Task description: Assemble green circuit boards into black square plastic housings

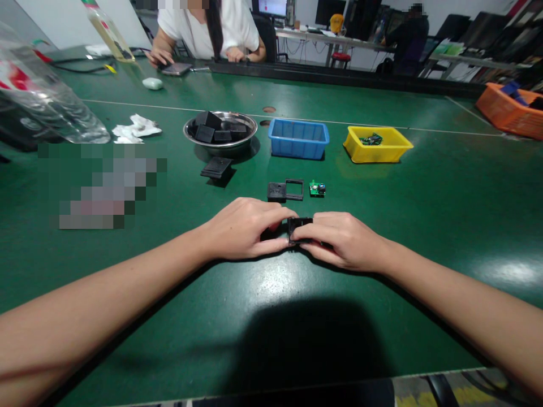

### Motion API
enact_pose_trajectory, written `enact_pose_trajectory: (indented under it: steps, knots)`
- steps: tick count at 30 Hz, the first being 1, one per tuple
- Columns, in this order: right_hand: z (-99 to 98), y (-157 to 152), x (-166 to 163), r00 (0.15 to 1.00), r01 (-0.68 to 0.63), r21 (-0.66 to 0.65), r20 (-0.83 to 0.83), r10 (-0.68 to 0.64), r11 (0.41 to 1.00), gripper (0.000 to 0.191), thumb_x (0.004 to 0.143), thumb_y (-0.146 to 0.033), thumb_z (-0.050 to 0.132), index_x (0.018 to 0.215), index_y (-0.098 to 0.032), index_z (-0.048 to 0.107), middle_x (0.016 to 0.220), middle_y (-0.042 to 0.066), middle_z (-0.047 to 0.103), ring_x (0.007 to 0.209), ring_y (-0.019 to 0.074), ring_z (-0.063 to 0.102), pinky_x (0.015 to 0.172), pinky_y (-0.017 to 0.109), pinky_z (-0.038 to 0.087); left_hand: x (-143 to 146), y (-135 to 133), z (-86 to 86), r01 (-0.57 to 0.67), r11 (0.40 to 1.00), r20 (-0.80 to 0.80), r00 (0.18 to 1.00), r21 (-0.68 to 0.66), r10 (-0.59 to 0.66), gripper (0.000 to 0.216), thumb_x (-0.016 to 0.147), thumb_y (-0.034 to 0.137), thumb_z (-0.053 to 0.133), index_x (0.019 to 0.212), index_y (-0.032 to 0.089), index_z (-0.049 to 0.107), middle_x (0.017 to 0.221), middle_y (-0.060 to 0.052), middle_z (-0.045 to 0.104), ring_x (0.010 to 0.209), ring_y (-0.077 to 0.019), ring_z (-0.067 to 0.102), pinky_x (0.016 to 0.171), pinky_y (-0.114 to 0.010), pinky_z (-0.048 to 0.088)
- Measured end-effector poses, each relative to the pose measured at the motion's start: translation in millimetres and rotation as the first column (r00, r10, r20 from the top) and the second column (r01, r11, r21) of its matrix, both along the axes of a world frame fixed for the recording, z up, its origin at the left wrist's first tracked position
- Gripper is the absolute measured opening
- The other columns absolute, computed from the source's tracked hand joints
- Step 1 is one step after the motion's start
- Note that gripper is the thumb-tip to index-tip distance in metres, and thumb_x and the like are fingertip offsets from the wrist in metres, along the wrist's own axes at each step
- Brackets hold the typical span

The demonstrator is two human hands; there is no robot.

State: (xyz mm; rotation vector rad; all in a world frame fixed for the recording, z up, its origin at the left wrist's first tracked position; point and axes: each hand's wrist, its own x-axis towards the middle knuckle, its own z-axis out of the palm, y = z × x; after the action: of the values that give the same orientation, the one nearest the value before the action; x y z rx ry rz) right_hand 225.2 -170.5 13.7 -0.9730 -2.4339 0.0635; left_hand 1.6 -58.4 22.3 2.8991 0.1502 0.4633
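Note:
Between my hands is a small black plastic case part (300, 222), held just above or on the green tabletop. My left hand (250, 229) pinches its left side with thumb and forefinger. From the right, my right hand (345, 240) grips it too, one finger laid across its front. Just beyond lie a black case piece (276, 192), a thin black rectangular frame (294, 189) touching or close beside it, and a small green circuit board (317, 189) with a dark round component. My fingers hide much of the held part.
Farther back stand a metal bowl (220, 148) of black cases, a blue bin (299, 148), and a yellow bin (377, 152) with circuit boards. Flat black pieces (216, 168) lie before the bowl. Bottles, crumpled tissue (136, 129) and an orange basket (509, 116) flank them. A person sits opposite.

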Motion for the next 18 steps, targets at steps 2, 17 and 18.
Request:
enact_pose_trajectory:
  steps: [2, 17, 18]
  knots:
    - [1.8, -0.6, -0.8, 0.999, 0.013, -0.026, 0.036, -0.012, 1.000, 0.021, 0.103, -0.022, 0.051, 0.113, -0.015, 0.068, 0.076, 0.004, 0.066, 0.067, 0.0157, 0.056, 0.065, 0.026, 0.042, 0.1, -0.2, -0.6, -0.011, 1.000, -0.006, 1.000, 0.019, 0.011, 0.032, 0.099, 0.042, 0.056, 0.115, 0.017, 0.067, 0.081, -0.002, 0.072, 0.068, -0.0153, 0.065, 0.064, -0.026, 0.042]
    - [0.1, -3.4, -1.8, 0.995, 0.094, -0.090, -0.003, -0.095, 0.992, 0.011, 0.101, -0.024, 0.052, 0.108, -0.018, 0.058, 0.080, 0.003, 0.067, 0.068, 0.0151, 0.060, 0.066, 0.025, 0.044, 0.4, -1.0, 0.1, -0.032, 0.998, -0.014, 0.999, -0.049, 0.031, 0.029, 0.096, 0.040, 0.057, 0.110, 0.017, 0.067, 0.080, -0.001, 0.070, 0.067, -0.0134, 0.063, 0.063, -0.024, 0.042]
    - [-0.7, -3.5, -1.1, 0.993, 0.101, -0.080, -0.050, -0.106, 0.992, 0.011, 0.100, -0.025, 0.055, 0.109, -0.019, 0.057, 0.078, 0.001, 0.065, 0.066, 0.0143, 0.059, 0.064, 0.024, 0.044, 0.3, -1.1, 0.8, -0.036, 0.998, -0.016, 0.999, -0.061, 0.035, 0.028, 0.096, 0.040, 0.057, 0.109, 0.017, 0.067, 0.079, -0.001, 0.069, 0.066, -0.0132, 0.062, 0.062, -0.023, 0.041]
